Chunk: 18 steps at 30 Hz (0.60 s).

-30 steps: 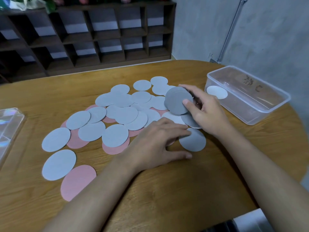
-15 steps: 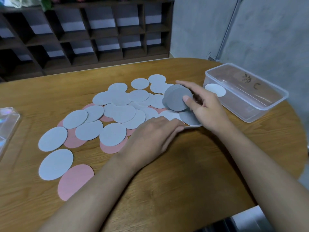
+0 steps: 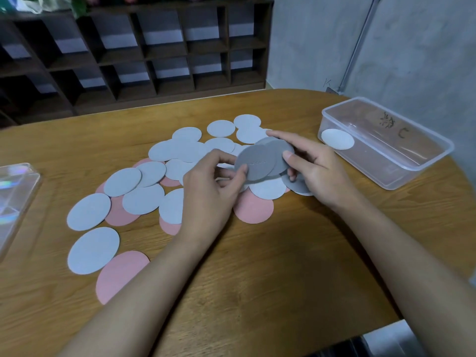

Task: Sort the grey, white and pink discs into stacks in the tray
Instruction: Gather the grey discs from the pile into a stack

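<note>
Across the bench [image 3: 257,279] we gather greys: left hand [image 3: 208,191] pinches a grey disc [image 3: 253,163], right hand [image 3: 319,171] grips the grey stack [image 3: 279,153]; next, probably square them for the tray [image 3: 422,161].

clear case [image 3: 15,191] — cut by left edge; pink discs [image 3: 253,210] — partly under white discs [image 3: 265,190]; tray [image 3: 386,180] marks unreadable

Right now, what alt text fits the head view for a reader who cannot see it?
The left hand pinches a grey disc overlapping the grey stack gripped by the right hand, above white discs and pink discs scattered on a table. A clear tray at right holds one white disc.
</note>
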Each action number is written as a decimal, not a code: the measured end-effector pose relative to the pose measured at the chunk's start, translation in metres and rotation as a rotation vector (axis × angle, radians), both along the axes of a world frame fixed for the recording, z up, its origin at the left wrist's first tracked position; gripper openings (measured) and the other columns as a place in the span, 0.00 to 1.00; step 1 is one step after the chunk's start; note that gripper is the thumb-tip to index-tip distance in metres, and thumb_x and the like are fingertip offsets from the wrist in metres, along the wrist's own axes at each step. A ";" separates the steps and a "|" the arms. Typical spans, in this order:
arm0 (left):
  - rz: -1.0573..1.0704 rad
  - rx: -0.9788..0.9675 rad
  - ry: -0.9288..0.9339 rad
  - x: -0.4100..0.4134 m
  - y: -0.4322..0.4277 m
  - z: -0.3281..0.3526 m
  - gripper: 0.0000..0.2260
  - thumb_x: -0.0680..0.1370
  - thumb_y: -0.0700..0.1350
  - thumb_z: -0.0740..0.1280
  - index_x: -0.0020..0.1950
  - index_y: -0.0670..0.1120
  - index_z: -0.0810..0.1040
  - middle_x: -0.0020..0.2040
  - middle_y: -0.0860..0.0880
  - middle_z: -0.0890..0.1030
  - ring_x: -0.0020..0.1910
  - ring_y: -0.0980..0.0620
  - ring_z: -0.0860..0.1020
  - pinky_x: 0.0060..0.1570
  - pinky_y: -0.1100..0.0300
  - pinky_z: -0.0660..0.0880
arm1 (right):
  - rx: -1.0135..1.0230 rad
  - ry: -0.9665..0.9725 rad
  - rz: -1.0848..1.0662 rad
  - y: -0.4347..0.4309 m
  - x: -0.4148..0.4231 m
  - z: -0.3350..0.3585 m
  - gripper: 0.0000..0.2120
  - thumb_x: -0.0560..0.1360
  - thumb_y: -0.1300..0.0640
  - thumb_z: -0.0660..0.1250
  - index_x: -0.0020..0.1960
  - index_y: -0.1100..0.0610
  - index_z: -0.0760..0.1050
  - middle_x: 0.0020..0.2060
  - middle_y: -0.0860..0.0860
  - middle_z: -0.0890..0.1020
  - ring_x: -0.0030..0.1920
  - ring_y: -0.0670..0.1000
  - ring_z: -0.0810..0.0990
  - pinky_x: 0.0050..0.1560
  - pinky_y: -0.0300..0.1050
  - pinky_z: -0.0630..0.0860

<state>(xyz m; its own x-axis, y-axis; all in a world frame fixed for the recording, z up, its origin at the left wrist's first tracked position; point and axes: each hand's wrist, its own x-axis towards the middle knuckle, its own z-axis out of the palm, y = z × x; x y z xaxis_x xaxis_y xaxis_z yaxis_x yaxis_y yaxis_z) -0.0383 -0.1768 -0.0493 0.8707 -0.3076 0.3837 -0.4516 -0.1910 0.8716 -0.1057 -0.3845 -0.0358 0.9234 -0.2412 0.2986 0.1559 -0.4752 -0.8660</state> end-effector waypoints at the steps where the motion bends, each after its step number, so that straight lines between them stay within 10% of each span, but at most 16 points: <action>1: -0.002 -0.012 0.031 0.000 0.000 0.000 0.06 0.78 0.44 0.76 0.52 0.47 0.81 0.45 0.52 0.87 0.42 0.54 0.86 0.40 0.47 0.85 | -0.004 0.006 0.009 0.001 0.000 -0.001 0.21 0.85 0.62 0.60 0.71 0.43 0.77 0.37 0.53 0.78 0.39 0.57 0.76 0.47 0.47 0.76; 11: 0.034 0.257 -0.243 0.002 -0.001 0.001 0.18 0.79 0.46 0.74 0.70 0.49 0.81 0.49 0.48 0.89 0.45 0.53 0.86 0.51 0.53 0.82 | -0.330 0.104 0.041 0.020 -0.001 -0.003 0.21 0.87 0.51 0.57 0.79 0.41 0.65 0.49 0.34 0.79 0.50 0.41 0.76 0.48 0.33 0.69; 18: 0.026 0.433 -0.475 0.005 -0.011 -0.004 0.19 0.83 0.44 0.67 0.72 0.39 0.77 0.47 0.42 0.86 0.42 0.41 0.83 0.38 0.51 0.79 | -0.492 0.102 -0.016 0.022 0.003 -0.006 0.25 0.86 0.54 0.58 0.83 0.51 0.58 0.68 0.49 0.77 0.65 0.48 0.73 0.64 0.42 0.69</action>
